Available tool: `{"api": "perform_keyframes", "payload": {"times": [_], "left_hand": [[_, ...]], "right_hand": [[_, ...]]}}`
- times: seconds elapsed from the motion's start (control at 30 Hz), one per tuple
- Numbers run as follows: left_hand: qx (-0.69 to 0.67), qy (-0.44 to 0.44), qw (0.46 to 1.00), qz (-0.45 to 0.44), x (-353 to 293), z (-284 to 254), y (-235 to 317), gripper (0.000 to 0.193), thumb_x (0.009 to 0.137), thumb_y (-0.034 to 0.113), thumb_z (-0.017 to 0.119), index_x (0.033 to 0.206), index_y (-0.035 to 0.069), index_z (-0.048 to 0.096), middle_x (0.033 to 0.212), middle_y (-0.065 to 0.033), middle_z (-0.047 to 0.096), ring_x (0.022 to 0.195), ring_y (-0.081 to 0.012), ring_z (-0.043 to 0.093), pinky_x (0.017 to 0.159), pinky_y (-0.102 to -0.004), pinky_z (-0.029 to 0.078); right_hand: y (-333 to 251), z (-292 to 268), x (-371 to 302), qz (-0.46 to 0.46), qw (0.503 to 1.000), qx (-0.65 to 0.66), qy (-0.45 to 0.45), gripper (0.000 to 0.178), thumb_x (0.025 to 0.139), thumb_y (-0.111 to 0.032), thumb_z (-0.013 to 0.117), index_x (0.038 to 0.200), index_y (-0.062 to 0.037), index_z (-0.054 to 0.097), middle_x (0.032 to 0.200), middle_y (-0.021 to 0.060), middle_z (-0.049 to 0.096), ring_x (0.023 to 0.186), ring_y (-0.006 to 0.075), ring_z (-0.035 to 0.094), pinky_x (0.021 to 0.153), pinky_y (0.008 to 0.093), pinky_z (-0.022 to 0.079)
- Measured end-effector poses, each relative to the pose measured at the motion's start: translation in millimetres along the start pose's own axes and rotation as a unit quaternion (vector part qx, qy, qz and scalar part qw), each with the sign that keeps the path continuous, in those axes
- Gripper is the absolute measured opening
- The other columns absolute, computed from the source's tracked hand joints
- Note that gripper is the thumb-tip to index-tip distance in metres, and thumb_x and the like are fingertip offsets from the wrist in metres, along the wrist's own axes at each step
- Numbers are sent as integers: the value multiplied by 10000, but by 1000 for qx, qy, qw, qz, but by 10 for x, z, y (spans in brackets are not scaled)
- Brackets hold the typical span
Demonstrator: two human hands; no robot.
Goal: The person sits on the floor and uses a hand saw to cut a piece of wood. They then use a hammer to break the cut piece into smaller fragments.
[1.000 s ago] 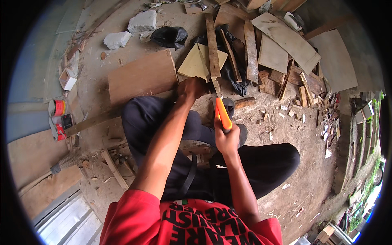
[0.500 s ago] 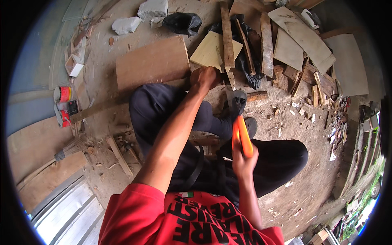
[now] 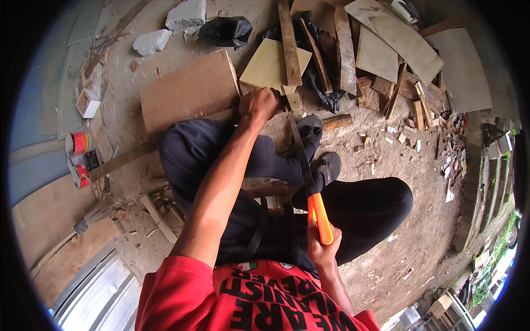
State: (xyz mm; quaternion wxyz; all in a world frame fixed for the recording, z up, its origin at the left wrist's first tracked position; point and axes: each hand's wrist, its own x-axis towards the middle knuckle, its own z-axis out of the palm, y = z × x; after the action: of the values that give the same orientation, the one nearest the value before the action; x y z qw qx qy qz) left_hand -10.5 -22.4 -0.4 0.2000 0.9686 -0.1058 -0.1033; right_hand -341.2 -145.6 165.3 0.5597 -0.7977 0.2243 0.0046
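My right hand (image 3: 322, 247) is wrapped around the orange handle (image 3: 320, 216) of a handsaw. Its dark blade (image 3: 301, 151) slants forward and left, between my legs, with the tip beside a short wood end (image 3: 294, 101). My left hand (image 3: 258, 104) is closed, knuckles up, at the near edge of a pale plywood piece (image 3: 268, 65). Whatever lies under its fingers is hidden. A narrow weathered wood strip (image 3: 289, 44) lies across the plywood. Left of that hand is a brown wooden board (image 3: 190, 91).
Loose planks and boards (image 3: 397, 44) pile up at the far right, beside a black plastic bag (image 3: 329, 99). Another black bag (image 3: 226, 31) and white blocks (image 3: 152, 42) lie farther back. Red tins (image 3: 80, 143) stand at the left. Wood scraps (image 3: 411, 132) litter the floor.
The saw has been drawn back toward my body by my right hand, so more of its blade shows. My left hand stays closed at the wood; the whole view has shifted slightly.
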Motion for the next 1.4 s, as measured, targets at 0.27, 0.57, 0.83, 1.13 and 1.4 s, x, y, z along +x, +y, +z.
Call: {"api": "perform_keyframes", "payload": {"times": [0.27,0.57,0.83,1.13,1.4], "left_hand": [[40,-80,996,17,70,-182,124,418,907,457,528,1011,128,766,1038,-147,737,959,-361,718,788,-479,574],[-43,7,994,-98,-54,-151,40,310,891,257,511,911,92,772,954,-168,748,862,-356,736,742,-471,583],[-44,-11,995,-88,5,-108,99,308,885,278,535,908,92,779,959,-170,748,924,-365,727,785,-466,581],[-10,-33,997,-63,162,-93,46,376,893,339,535,974,59,772,1008,-203,734,958,-373,723,792,-473,577],[-63,11,992,-109,30,-101,49,376,924,284,480,931,30,757,980,-213,730,908,-392,718,781,-490,575]], "right_hand": [[-208,641,1512,-92,995,27,37,200,929,-141,659,861,44,626,607,113,540,622,79,481,572,333,450],[116,196,371,-22,998,55,-4,166,967,-82,609,874,53,637,629,-31,520,602,25,477,529,223,389],[61,357,850,12,996,80,23,245,983,-158,635,847,45,628,622,-42,486,606,30,418,506,248,349],[49,151,725,8,998,60,-11,211,957,-88,643,796,37,588,615,-14,473,619,34,404,509,270,364],[-218,-14,274,5,999,34,-5,138,947,-85,625,888,38,652,613,14,536,620,41,485,540,263,409]]}}
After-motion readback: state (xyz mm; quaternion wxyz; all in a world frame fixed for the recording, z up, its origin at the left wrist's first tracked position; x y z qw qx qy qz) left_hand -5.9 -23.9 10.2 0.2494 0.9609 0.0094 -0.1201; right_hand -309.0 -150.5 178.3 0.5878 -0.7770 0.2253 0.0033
